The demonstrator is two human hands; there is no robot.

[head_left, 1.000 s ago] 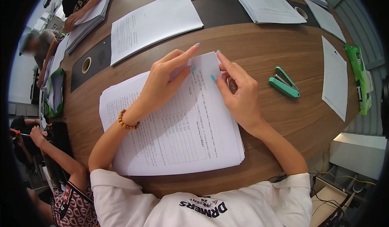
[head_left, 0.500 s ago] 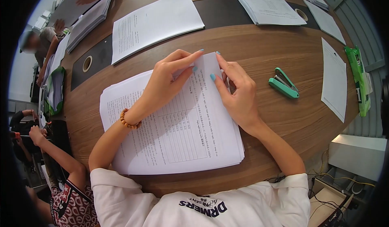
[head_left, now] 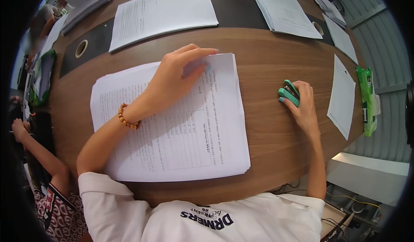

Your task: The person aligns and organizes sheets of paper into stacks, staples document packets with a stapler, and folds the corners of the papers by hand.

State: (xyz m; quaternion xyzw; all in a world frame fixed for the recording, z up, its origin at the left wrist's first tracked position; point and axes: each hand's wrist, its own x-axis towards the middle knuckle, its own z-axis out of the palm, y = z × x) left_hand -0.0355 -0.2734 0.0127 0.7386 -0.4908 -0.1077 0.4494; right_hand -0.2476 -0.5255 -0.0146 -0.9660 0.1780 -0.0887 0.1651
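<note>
A thick stack of printed sheets (head_left: 194, 134) lies on the wooden table in front of me. Across its upper part rests my left hand (head_left: 179, 75), a beaded bracelet at the wrist, thumb and fingers apart near the top edge of the top sheet. To the right of the stack, my right hand (head_left: 304, 101) has its thumb and fingers closed around a teal stapler (head_left: 290, 92), which is partly covered by the fingers.
Beyond the stack lie more papers (head_left: 168, 15) and another pile (head_left: 282, 11). A tape roll (head_left: 81, 48) sits at the left, a loose sheet (head_left: 342, 99) and green package (head_left: 366, 101) at the right. A co-worker's arm (head_left: 43, 155) is at the left.
My right hand has left the top edge of the stack, moved right and taken hold of the stapler. My left hand stays on the papers. The view has shifted slightly.
</note>
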